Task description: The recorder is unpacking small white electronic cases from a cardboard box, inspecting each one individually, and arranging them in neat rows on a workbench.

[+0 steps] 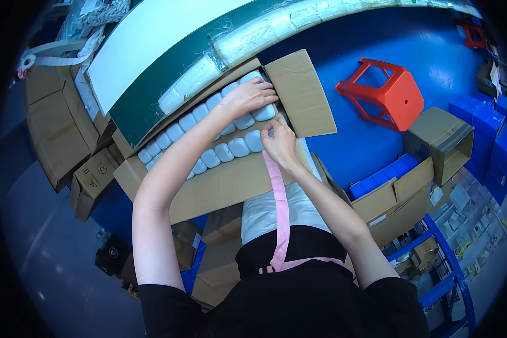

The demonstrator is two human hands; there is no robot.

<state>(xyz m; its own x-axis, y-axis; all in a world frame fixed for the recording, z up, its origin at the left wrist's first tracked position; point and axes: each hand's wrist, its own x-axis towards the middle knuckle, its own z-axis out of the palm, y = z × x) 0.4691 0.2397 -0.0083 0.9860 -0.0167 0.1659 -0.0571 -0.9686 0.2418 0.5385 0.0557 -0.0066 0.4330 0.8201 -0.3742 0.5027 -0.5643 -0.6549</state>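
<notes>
An open cardboard box lies in front of me, holding rows of white rounded cases. My left hand reaches across to the far right end of the rows, its fingers bent over a white case. At the right end of the nearer row, my right hand is closed, thumb and fingertips brought together beside the last case. Whatever is pinched there, if anything, is too small to make out. A pink strap hangs below the right hand toward my waist.
Behind the box runs a green and white table with plastic-wrapped rolls along its edge. A red stool is tipped over on the blue surface to the right. Cartons, blue boxes and a blue metal frame stand nearby.
</notes>
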